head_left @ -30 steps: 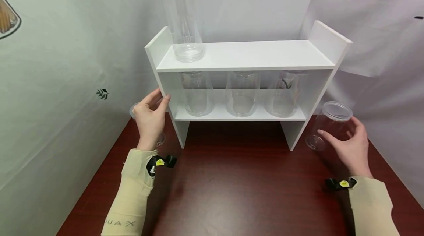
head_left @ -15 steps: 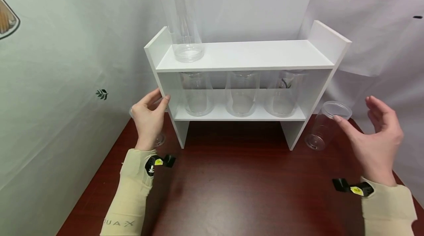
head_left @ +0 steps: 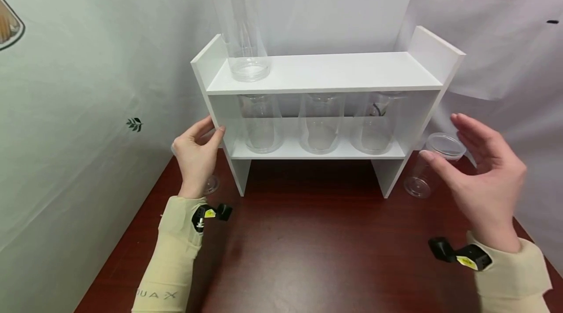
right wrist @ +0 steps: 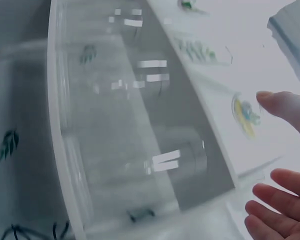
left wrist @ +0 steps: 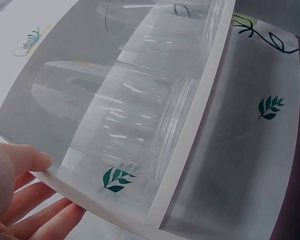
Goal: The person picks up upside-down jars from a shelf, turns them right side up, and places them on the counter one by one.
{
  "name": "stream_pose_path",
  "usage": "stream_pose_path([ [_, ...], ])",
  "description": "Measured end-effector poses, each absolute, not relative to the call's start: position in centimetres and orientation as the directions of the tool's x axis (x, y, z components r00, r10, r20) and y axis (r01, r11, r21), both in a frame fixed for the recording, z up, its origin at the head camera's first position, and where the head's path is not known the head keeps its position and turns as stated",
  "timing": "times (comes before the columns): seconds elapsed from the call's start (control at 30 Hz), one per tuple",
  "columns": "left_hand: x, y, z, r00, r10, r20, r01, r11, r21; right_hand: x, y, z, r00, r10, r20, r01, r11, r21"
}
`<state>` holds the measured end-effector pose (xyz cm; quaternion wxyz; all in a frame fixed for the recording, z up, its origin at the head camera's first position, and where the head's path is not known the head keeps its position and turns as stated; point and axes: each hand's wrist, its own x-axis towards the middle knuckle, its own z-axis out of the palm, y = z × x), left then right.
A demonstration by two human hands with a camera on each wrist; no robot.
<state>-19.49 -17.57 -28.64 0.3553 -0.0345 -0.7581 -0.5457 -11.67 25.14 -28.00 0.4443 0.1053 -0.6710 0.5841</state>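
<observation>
My left hand [head_left: 195,159] pinches the front edge of the white shelf unit's [head_left: 334,71] left side panel, thumb on one face and fingers behind. In the left wrist view, the thumb [left wrist: 32,159] lies at the panel's edge. Three clear plastic jars [head_left: 322,130] stand in a row on the lower shelf. My right hand [head_left: 488,181] is raised beside the unit's right side, thumb and fingers spread apart with nothing between them. Behind its thumb stands another clear jar [head_left: 417,187] on the table. The right wrist view shows the right fingers [right wrist: 277,197] apart from the unit.
A tall clear container [head_left: 249,66] stands on the top shelf's left end. Another clear jar [head_left: 212,184] is mostly hidden behind the left hand. The dark red wooden table [head_left: 316,244] spreads in front, and pale printed curtains [head_left: 88,83] hang around the back and sides.
The right hand let go of the jar on the right, drew back to the right, then moved left and up with fingers spread. The left hand stayed on the panel.
</observation>
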Motion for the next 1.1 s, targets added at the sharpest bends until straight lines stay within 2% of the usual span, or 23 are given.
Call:
stream_pose_path([
  [0.13, -20.4, -18.2, -29.5, -0.743, -0.334, 0.580, 0.447, 0.397, 0.802, -11.5, 23.4, -27.4, -0.629, 0.303, 0.716, -0.709, 0.154, -0.688],
  [0.33, -21.4, -18.8, -30.4, -0.734, -0.330, 0.593, 0.471, 0.381, 0.795, -11.2, 20.6, -26.4, -0.663, 0.163, 0.731, -0.735, 0.043, -0.676],
  [0.47, -21.3, -18.8, -30.5, -0.735, -0.327, 0.594, 0.470, 0.386, 0.794, -11.6, 19.0, -26.0, -0.661, 0.084, 0.745, -0.745, 0.044, -0.666],
  [0.6, -21.3, -18.7, -30.5, -0.732, -0.327, 0.597, 0.469, 0.393, 0.791, -12.5, 17.9, -26.0, -0.680, 0.020, 0.733, -0.720, 0.175, -0.672],
  [0.73, -21.4, -18.7, -30.4, -0.733, -0.324, 0.599, 0.470, 0.395, 0.789, -13.0, 16.4, -25.2, -0.700, -0.029, 0.713, -0.697, 0.243, -0.674],
  [1.1, -21.2, -18.9, -30.3, -0.741, -0.331, 0.584, 0.443, 0.411, 0.796, -16.1, 12.0, -23.4, -0.731, -0.113, 0.673, -0.683, 0.115, -0.722],
])
